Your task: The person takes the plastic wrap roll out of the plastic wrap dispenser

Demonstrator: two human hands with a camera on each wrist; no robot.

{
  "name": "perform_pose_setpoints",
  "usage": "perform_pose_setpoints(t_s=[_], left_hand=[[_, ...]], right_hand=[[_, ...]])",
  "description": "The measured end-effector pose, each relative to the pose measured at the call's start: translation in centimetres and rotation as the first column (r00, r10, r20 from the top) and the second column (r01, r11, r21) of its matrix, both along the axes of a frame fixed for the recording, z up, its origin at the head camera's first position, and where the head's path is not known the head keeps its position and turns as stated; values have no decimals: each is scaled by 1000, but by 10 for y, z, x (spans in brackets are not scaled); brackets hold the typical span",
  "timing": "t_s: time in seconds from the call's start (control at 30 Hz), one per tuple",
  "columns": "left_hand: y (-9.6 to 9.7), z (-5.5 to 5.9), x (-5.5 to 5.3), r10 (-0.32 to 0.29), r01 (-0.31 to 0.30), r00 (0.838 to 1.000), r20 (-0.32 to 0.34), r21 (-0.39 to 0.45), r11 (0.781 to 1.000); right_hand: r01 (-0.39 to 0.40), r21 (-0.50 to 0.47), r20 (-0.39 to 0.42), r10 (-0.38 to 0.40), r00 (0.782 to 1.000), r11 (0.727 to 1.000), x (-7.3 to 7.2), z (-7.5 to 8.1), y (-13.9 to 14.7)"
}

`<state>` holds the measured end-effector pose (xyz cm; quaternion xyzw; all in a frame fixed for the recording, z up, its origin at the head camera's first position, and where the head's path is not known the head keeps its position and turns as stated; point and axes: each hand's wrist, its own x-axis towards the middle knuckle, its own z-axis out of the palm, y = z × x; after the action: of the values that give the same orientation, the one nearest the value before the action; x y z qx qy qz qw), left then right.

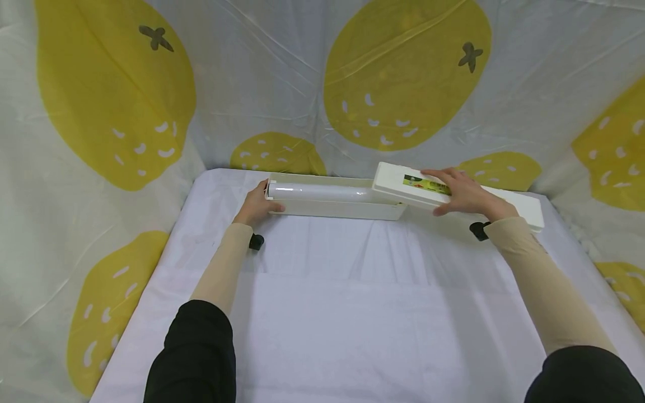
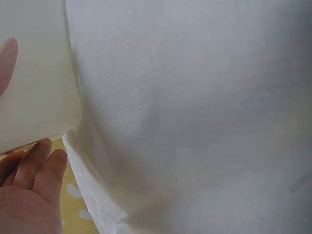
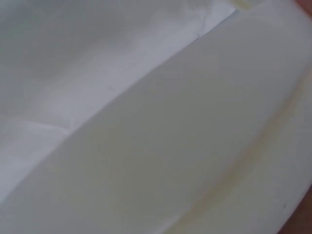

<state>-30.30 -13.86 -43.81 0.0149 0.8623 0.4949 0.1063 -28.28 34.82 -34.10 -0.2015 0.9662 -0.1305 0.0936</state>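
A long white box [image 1: 342, 210], without a cover over most of its top, stands near the far edge of the table. Inside it lies a roll [image 1: 317, 192] that looks like plastic wrap. My left hand [image 1: 257, 206] grips the box's left end, thumb on the near side; the left wrist view shows its fingers against the box's end [image 2: 39, 87]. With thumb and fingers across its width, my right hand [image 1: 468, 196] holds a long white lid [image 1: 514, 210] bearing a green-yellow label [image 1: 425, 184]. Tilted, the lid overlaps the box's right end. It fills much of the right wrist view, blurred.
A white cloth [image 1: 342, 336] with creases covers the table. Behind and at both sides hang white sheets [image 1: 262, 67] printed with large yellow fruit. The back sheet stands close behind the box and lid.
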Motion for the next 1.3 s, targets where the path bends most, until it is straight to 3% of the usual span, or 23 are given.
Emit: perform_pose_setpoints(t_s=[0.4,1.3], left_hand=[[0,-2,0,-2,2,1000,-17,3,1000],[0,-1,0,5,-5,1000,-13,-18,1000]], right_hand=[[77,-12,25,-77,997,997,4,-2,17],[117,2,5,-117,993,993,18,-14,55]])
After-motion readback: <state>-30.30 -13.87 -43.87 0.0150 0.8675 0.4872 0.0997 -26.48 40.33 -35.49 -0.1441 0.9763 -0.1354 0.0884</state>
